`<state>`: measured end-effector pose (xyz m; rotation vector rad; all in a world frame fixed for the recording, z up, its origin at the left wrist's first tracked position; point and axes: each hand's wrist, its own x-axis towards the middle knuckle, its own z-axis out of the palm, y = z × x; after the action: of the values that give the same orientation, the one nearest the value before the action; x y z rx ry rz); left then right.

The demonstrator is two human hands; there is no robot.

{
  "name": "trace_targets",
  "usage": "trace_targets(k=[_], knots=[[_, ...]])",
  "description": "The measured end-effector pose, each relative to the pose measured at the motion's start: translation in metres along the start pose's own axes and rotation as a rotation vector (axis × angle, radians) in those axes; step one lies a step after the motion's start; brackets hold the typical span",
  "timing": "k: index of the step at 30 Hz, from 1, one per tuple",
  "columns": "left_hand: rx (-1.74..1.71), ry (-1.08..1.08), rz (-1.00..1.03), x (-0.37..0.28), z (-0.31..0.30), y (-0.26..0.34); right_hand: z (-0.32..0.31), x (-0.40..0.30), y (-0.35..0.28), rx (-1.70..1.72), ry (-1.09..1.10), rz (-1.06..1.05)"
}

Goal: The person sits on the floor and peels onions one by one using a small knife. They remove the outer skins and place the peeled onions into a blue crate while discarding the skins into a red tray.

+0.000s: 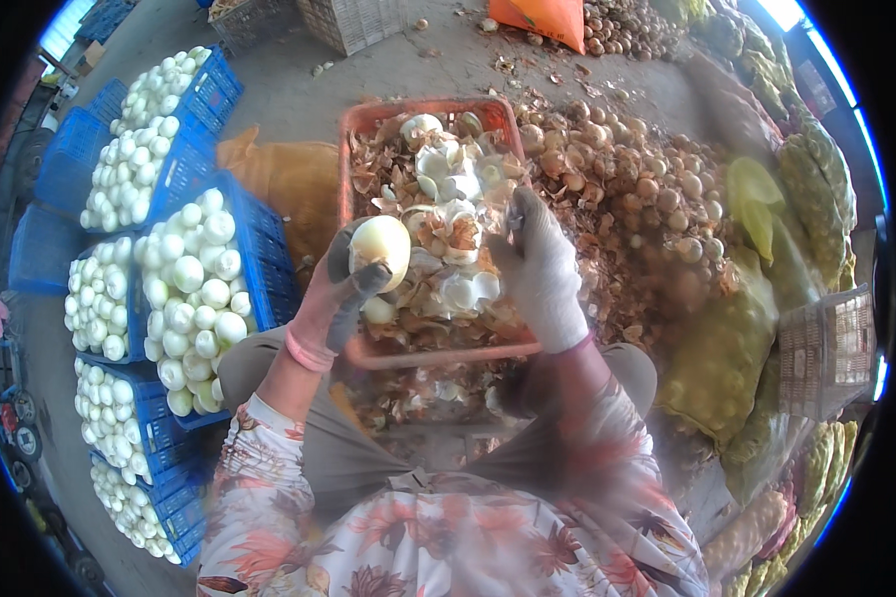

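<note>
My left hand (pixel 341 277), in a pink glove with dark grey fingers, grips a peeled, pale yellow-white onion (pixel 382 250). It is over the left side of an orange plastic crate (pixel 347 175) standing between my knees. Onion skins (pixel 418 328) and white peeled layers (pixel 459 291) fill the crate. Above its right side is my right hand (pixel 539 261), in a whitish glove with dark fingers. Thumb and forefinger are bent towards each other. Something small and greyish shows at the fingertips, too blurred to tell whether it is a tool or part of the glove.
Blue plastic crates (pixel 265 246) of peeled white onions (pixel 194 298) stand at my left. To the right lie a heap of unpeeled onions (pixel 642 186) and full mesh sacks (pixel 724 358). An orange bag (pixel 541 22) and a pale crate (pixel 355 22) are farther ahead.
</note>
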<state>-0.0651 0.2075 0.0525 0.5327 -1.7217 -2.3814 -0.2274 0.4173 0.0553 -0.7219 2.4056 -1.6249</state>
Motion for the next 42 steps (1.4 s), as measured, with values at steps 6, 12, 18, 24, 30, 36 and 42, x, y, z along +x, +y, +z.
trace_targets(k=[6,12,18,24,30,36,42], knots=[[-0.273,-0.107,0.068,0.004,0.01,-0.007,0.02,-0.034,-0.004,-0.154,-0.169,-0.499],[-0.04,-0.132,0.096,0.003,0.009,-0.02,0.028,-0.039,-0.014,-0.247,-0.257,-0.421],[-0.029,-0.106,-0.029,0.006,0.005,-0.018,0.028,-0.038,-0.004,-0.306,-0.259,-0.503],[0.111,-0.067,-0.02,0.001,0.006,-0.013,0.027,-0.036,0.001,-0.309,-0.375,-0.459],[-0.107,-0.077,-0.14,-0.003,0.006,-0.019,0.027,-0.043,0.023,-0.257,-0.351,-0.487],[-0.249,-0.143,-0.137,-0.007,0.008,-0.02,0.028,-0.042,0.03,-0.235,-0.348,-0.521],[-0.115,-0.124,-0.127,-0.008,0.016,-0.025,0.029,-0.043,0.019,-0.348,-0.347,-0.43]])
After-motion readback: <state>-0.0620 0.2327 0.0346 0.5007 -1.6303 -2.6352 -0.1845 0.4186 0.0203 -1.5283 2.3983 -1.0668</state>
